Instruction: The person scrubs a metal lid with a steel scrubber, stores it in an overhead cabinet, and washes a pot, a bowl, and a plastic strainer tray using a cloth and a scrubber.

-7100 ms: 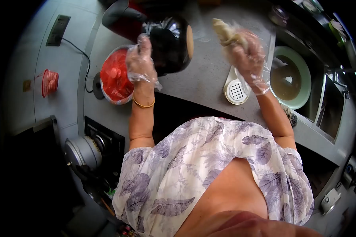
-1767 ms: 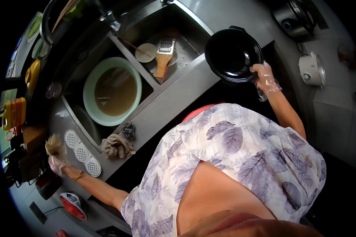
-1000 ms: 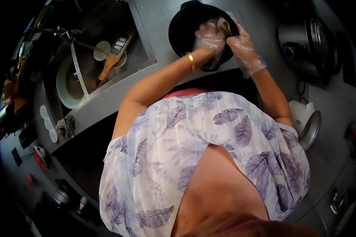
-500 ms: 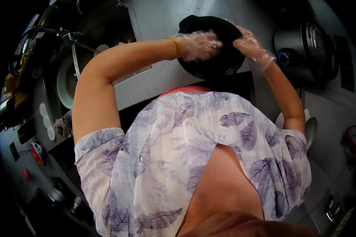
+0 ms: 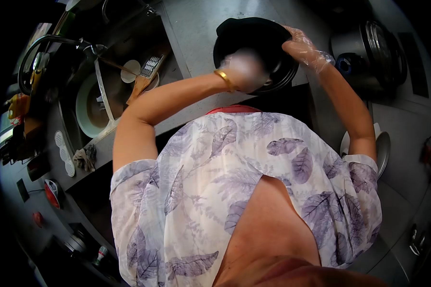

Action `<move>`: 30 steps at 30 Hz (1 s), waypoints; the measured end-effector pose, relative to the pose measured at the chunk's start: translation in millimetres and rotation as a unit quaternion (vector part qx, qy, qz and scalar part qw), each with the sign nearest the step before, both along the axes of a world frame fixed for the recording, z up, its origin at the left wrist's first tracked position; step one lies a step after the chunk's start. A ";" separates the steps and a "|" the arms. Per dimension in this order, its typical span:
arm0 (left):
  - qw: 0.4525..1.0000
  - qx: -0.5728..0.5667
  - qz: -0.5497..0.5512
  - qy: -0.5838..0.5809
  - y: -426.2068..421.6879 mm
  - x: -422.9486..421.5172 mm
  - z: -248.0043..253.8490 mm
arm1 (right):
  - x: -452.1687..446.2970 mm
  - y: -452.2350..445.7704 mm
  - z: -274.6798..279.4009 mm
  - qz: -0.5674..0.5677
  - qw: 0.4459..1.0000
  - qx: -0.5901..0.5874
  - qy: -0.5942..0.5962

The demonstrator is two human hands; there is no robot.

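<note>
A round black bowl [image 5: 234,36] with a lip at its far left sits at the counter's front edge. My right hand [image 5: 302,47], in a clear plastic glove, grips the bowl's right rim, the thumb over the inside and the fingers on the outside. Inside the near part of the bowl is my left hand [image 5: 246,71], gloved too, with a gold bangle at the wrist. Motion smears its fingers, so whether they hold anything is unclear. The bowl's contents are too dark to make out.
To the left, the sink [image 5: 170,45] holds a pale green basin [image 5: 85,103] and a wooden-handled grater [image 5: 151,67]. A dark cooker-like pot [image 5: 349,48] stands to the right. A crumpled cloth [image 5: 85,159] lies at the left edge, near a white perforated strip [image 5: 64,153].
My left hand has moved toward me and lower in the bowl. The right hand keeps its hold on the rim. The sink's basin and grater show more now.
</note>
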State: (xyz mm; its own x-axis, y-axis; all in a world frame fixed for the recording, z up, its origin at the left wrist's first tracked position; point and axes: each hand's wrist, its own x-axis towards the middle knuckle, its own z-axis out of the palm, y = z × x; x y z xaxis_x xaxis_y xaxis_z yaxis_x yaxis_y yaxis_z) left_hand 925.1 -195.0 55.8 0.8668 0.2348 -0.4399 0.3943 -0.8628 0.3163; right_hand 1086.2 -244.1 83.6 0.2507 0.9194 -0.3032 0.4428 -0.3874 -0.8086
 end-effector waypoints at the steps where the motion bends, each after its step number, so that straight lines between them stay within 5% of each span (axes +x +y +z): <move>1: 0.995 -0.001 -0.045 -0.084 -2.3 10.8 -75.3 | -5.9 -2.7 -34.3 0.012 1.000 0.000 -0.012; 2: 0.982 0.007 -0.092 -0.165 -5.0 21.3 -150.1 | -6.5 -3.1 -34.5 0.026 0.999 -0.001 -0.038; 3: 0.968 0.019 -0.063 -0.242 -14.9 33.7 -165.2 | -6.0 -2.6 -34.8 0.042 0.997 -0.002 -0.064; 4: 0.957 -0.159 0.097 -0.221 -26.3 33.7 -127.6 | 1.4 -2.5 -45.9 0.063 0.997 0.015 -0.041; 5: 0.891 -0.329 0.251 -0.189 -36.8 31.6 -88.1 | 13.9 -2.8 -65.9 0.084 0.996 0.032 -0.018; 7: 0.941 -0.205 0.098 -0.252 -38.6 31.6 -120.9 | 15.9 -3.5 -72.2 0.111 0.993 0.047 0.004; 9: 0.978 -0.119 -0.086 -0.147 -32.8 24.7 -111.1 | 15.3 -10.8 -48.1 0.123 0.991 0.048 0.004; 11: 0.982 -0.131 -0.085 -0.109 -20.5 -36.5 -60.3 | -8.2 -11.6 -45.0 0.122 0.992 0.020 -0.010; 13: 0.966 0.063 -0.185 -0.172 -8.3 -51.1 -60.5 | 10.7 -15.3 -55.6 0.123 0.990 0.046 -0.049; 17: 0.971 0.063 -0.015 -0.230 28.9 -71.2 -67.3 | 57.1 -38.3 -55.4 0.019 0.989 0.050 -0.136; 19: 0.969 0.084 0.023 -0.233 43.6 -86.4 -82.8 | 70.9 -55.4 -39.1 -0.105 0.972 -0.101 -0.182; 20: 0.988 -0.012 0.041 -0.151 40.3 -80.4 -83.8 | 79.4 -65.9 -39.6 -0.148 0.976 -0.044 -0.151; 26: 0.953 0.055 -0.201 -0.218 -16.0 -44.7 -148.1 | 100.2 -132.3 -40.8 -0.234 0.970 0.062 0.006; 30: 0.953 0.083 -0.140 -0.255 8.8 7.1 -158.6 | 82.8 -155.9 -37.6 -0.339 0.937 0.069 0.059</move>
State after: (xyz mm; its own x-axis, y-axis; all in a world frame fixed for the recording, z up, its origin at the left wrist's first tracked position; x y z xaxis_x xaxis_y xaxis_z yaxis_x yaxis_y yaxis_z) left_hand 932.2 -186.2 -102.9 0.9968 -0.0075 0.0792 -0.0275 -0.9667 0.2543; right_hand 1169.0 -399.9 46.0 0.7623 0.5942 -0.2565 0.0371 -0.4358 -0.8993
